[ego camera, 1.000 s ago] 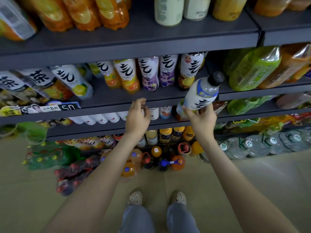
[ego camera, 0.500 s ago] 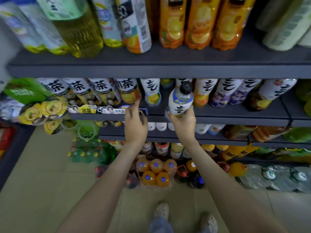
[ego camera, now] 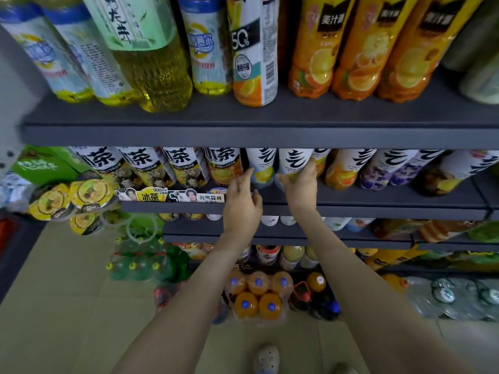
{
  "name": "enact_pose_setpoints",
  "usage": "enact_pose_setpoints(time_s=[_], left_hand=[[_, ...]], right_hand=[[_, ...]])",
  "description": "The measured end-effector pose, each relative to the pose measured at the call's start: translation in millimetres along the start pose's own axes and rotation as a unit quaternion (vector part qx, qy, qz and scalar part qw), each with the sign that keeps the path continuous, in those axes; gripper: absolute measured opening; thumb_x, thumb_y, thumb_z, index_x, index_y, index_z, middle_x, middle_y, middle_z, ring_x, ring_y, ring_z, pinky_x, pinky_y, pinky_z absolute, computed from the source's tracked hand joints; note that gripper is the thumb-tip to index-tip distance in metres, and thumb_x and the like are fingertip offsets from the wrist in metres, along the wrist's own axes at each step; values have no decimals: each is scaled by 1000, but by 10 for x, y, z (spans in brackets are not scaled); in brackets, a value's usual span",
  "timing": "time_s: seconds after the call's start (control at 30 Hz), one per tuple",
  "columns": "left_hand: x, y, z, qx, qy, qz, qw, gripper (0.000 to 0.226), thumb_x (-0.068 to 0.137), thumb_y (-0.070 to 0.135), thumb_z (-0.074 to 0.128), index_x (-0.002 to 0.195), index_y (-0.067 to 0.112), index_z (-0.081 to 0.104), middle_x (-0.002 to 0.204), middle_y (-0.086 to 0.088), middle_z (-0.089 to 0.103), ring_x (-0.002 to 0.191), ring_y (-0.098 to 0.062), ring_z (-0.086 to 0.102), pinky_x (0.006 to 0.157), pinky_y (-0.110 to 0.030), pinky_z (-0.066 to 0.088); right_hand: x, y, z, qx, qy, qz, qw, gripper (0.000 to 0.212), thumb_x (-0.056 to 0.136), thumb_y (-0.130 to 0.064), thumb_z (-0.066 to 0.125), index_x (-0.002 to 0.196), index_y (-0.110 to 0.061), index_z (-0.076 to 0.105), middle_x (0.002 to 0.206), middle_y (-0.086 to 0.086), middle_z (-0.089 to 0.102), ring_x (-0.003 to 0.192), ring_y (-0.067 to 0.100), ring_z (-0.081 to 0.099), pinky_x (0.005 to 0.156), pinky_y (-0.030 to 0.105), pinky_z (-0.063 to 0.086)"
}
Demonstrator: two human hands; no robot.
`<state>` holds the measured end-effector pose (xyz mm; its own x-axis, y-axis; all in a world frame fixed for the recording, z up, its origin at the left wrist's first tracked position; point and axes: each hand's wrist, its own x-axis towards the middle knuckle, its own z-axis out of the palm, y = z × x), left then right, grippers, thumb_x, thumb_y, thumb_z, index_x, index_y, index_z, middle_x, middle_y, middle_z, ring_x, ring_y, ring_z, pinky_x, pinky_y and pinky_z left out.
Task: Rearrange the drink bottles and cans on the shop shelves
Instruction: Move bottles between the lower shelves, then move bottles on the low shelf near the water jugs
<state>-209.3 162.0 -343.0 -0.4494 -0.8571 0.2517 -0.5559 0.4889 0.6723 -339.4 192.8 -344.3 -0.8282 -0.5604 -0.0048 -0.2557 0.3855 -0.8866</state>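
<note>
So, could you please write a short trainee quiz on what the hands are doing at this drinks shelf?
1. True or false: the right hand grips a white-labelled plastic bottle at the dark grey metal shelf.
2. The left hand is: A) holding a can; B) open, holding nothing; C) resting on the floor.
3. Fill in: the three tall orange juice bottles stand one shelf ____ the hands.
Key: 1 true; 2 B; 3 above.
</note>
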Motion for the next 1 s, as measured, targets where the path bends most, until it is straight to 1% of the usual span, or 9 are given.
enact_pose_setpoints(time_s=[0.17,0.27,0.4,0.47,0.53,0.67,0.77,0.87,1.0], left_hand=[[2,54,-45,-12,-13,-11,1000,50,92,11,52,140,17,40,128,-9,48,109,-27,55,79,-38,52],[-6,136,-169,-21,-10,5,1000,47,92,12,52,138,15,43,126,-9,52,108,-26,56,80,-41,53],[12,287,-455,-34,19,39,998,34,92,12,53,126,12,52,117,-3,60,98,-21,61,77,-39,53],[32,392,-613,-43,26,44,998,31,92,13,52,123,13,55,114,1,61,97,-19,61,78,-37,52],[53,507,-763,-50,35,49,997,29,92,14,51,121,14,55,111,4,61,95,-17,60,77,-37,52],[106,702,-1056,-69,94,82,990,22,92,14,55,113,12,59,105,1,65,90,-18,63,75,-30,51],[188,811,-1292,-74,130,92,985,21,91,13,56,112,11,60,101,-1,66,86,-16,64,72,-25,47],[299,897,-1532,-79,155,92,980,21,90,13,56,111,11,59,100,0,65,88,-15,62,73,-20,43],[441,947,-1824,-82,186,74,976,22,90,16,55,112,14,57,100,3,63,90,-17,61,77,-31,49]], right_hand=[[-38,-24,-37,-100,-13,20,995,54,84,-27,69,118,0,37,127,17,44,120,33,40,82,38,41],[-171,-63,-126,-99,0,27,995,55,84,-24,70,120,1,36,126,18,43,120,34,39,84,38,41],[-425,-221,-260,-81,17,-71,994,43,84,-12,67,116,3,42,117,20,50,111,35,47,81,38,46],[-536,-378,-338,-93,-2,-102,990,37,87,-13,63,116,3,46,114,19,55,105,34,52,73,30,42],[-627,-577,-428,-99,-35,-115,988,29,91,-17,59,113,-1,51,108,15,59,96,31,57,69,29,40],[-775,-1076,-640,-65,-73,-170,981,14,93,-24,55,98,-12,57,79,2,63,74,20,60,64,32,46],[-785,-1463,-760,-17,-40,-230,972,11,93,-23,58,88,-13,59,70,-5,60,66,10,56,57,18,39],[-706,-1824,-826,37,-17,-265,963,6,91,-20,60,88,-15,58,68,-8,59,64,2,55,56,7,37],[-570,-2136,-806,62,-18,-275,959,10,91,-19,60,96,-10,58,67,-11,55,63,1,53,55,12,38]])
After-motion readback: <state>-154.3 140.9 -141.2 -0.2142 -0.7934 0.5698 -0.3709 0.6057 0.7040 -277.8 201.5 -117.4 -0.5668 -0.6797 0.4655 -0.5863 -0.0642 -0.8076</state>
